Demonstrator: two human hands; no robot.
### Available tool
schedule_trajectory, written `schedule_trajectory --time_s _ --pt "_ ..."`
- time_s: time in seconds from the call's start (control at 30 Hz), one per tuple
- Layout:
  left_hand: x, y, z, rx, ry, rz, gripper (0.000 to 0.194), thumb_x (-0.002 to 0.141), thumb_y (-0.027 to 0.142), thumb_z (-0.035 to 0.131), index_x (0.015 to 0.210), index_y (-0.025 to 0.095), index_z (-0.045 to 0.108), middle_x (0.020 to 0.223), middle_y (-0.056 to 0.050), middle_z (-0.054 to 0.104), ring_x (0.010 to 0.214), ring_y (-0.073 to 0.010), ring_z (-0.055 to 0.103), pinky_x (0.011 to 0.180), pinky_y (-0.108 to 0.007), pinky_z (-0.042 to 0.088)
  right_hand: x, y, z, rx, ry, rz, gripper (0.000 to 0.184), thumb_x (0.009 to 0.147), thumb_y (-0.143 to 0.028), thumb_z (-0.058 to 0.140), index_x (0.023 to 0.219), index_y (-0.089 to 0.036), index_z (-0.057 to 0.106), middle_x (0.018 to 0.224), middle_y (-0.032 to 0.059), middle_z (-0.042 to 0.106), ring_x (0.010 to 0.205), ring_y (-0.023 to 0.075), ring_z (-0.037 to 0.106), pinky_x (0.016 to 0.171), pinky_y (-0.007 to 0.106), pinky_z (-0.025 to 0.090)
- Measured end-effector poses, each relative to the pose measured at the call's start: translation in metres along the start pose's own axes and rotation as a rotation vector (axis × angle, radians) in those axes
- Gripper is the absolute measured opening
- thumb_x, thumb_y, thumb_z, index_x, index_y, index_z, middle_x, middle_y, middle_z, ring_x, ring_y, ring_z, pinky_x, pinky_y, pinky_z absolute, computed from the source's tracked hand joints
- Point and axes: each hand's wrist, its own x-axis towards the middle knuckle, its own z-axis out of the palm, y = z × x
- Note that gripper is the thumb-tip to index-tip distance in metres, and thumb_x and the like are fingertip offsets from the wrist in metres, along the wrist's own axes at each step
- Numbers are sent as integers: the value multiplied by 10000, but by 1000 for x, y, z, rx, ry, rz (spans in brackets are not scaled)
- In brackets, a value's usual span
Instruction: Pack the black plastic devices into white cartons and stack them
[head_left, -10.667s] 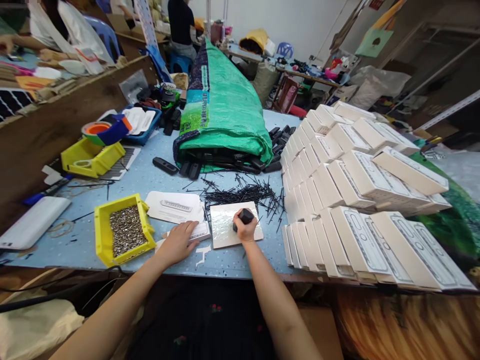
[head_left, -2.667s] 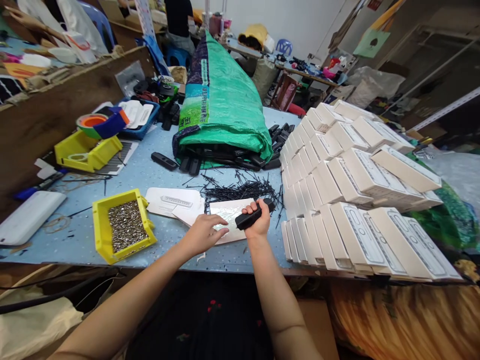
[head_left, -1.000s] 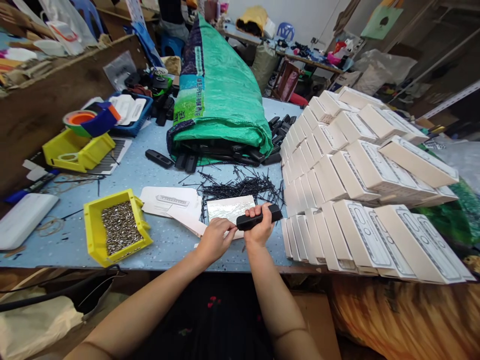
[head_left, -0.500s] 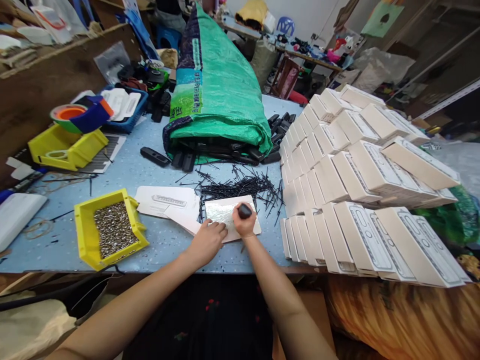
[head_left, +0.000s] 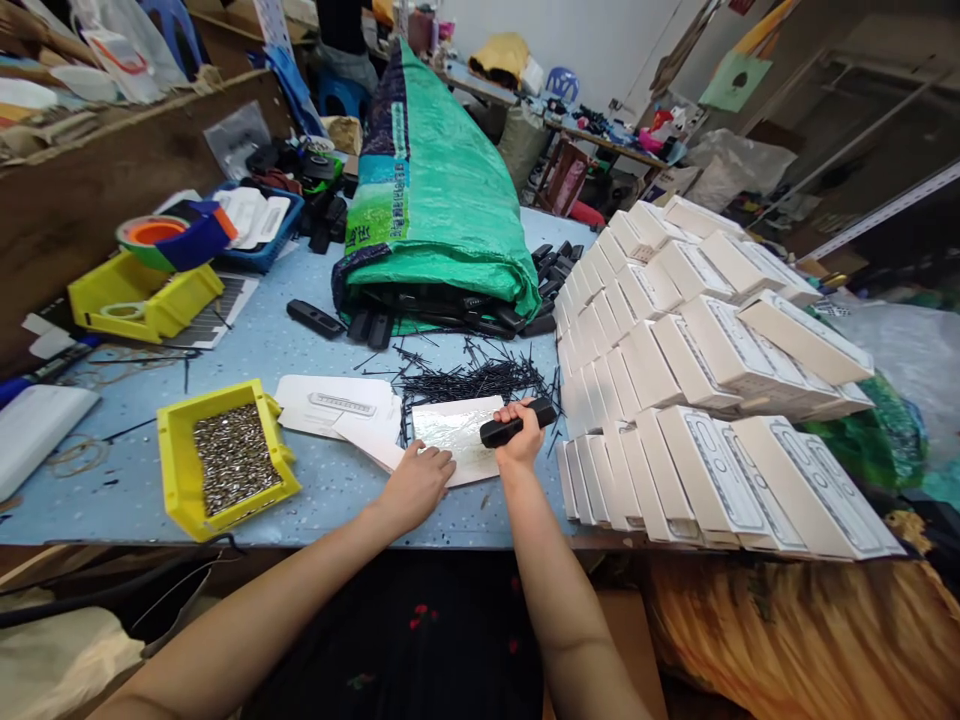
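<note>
My right hand (head_left: 519,432) is wrapped round a long black plastic casing (head_left: 538,410), tilted above the right part of a pale board (head_left: 469,460) topped with shiny clear film. On the lower left edge of that board rests my left hand (head_left: 418,484), its fingers slightly bent and holding nothing that I can see. A flat white printed carton (head_left: 341,402) lies just left of the board. Behind the board spreads a heap of thin black pins or screws (head_left: 476,378). The yellow bin (head_left: 174,470) to the left holds many small metal pieces (head_left: 232,455).
White boxes (head_left: 645,375) are stacked high on the right. A green woven sack (head_left: 457,215) at the back spills black casings (head_left: 315,320). Another yellow bin (head_left: 176,308), a tape roll (head_left: 157,232) and a blue basket (head_left: 281,235) stand at the left. People are partly visible behind.
Half a second ago the black casing stood end-on against the board; my right hand has since lifted and tilted it. My left hand has drawn back from the casing's end to the board's edge.
</note>
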Motion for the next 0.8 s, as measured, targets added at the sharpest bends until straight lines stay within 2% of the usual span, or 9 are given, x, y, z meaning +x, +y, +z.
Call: schedule_trajectory --time_s 0.13,0.23,0.33,0.43,0.5,0.57,0.63,0.7,0.8 --pt "0 -1 -1 1 5 -3 244 837 277 604 1055 168 611 1116 -98 642 1054 -265 573 962 -448 322 -9 -8 8 -39 -86 -106 194 667 -244 570 732 -196 393 536 -82 397 475 64 434 527 215 425" --pt "1 0 -2 -7 -3 -3 233 839 269 596 1046 163 613 1109 -98 644 1049 -262 574 967 -448 318 -10 3 7 -215 -109 -195 163 679 -250 604 727 -186 463 582 -55 481 535 83 490 582 235 448" --pt "3 2 -3 -15 -15 1 235 832 257 600 1043 154 614 1108 -104 644 1049 -264 573 971 -454 316 -4 27 3 -346 -40 -131 178 599 -233 653 680 -173 506 609 -46 519 563 78 481 580 212 428" --pt "3 2 -9 -14 -27 3 237 816 267 623 1023 152 623 1070 -105 657 1022 -266 587 983 -474 309 5 40 1 -316 -15 -44 183 558 -210 640 647 -173 484 535 -65 474 507 70 434 521 201 396" --pt "-1 -4 -18 -31 -17 29 343 798 334 653 1099 176 604 1123 -100 648 1048 -264 583 1013 -490 288 12 34 1 -237 8 4 187 583 -231 597 673 -186 440 502 -83 427 474 66 418 494 194 390" --pt "-10 -18 -29 -47 23 66 574 745 409 706 1253 219 519 1290 -107 570 1178 -285 519 1057 -515 243 16 19 0 -133 34 51 196 614 -253 546 704 -200 379 499 -100 377 452 55 396 486 182 397" --pt "-21 -37 -39 -17 48 54 734 674 380 767 1322 234 454 1405 -127 471 1296 -322 415 1080 -547 205 16 2 -1 -37 43 104 212 629 -256 520 714 -205 333 518 -106 340 445 42 372 489 170 412" --pt "-32 -57 -47 57 -6 -15 575 677 231 750 1213 203 544 1329 -142 538 1262 -337 453 1075 -563 215 12 -13 -1 37 28 167 230 628 -247 530 706 -203 318 536 -102 321 444 35 363 483 164 421" --pt "-47 -78 -54 32 -59 -94 302 769 106 590 1062 179 610 1114 -118 659 1093 -292 589 1061 -545 269 3 -28 0 115 1 242 248 639 -244 555 686 -199 316 551 -93 315 447 30 372 487 163 442"
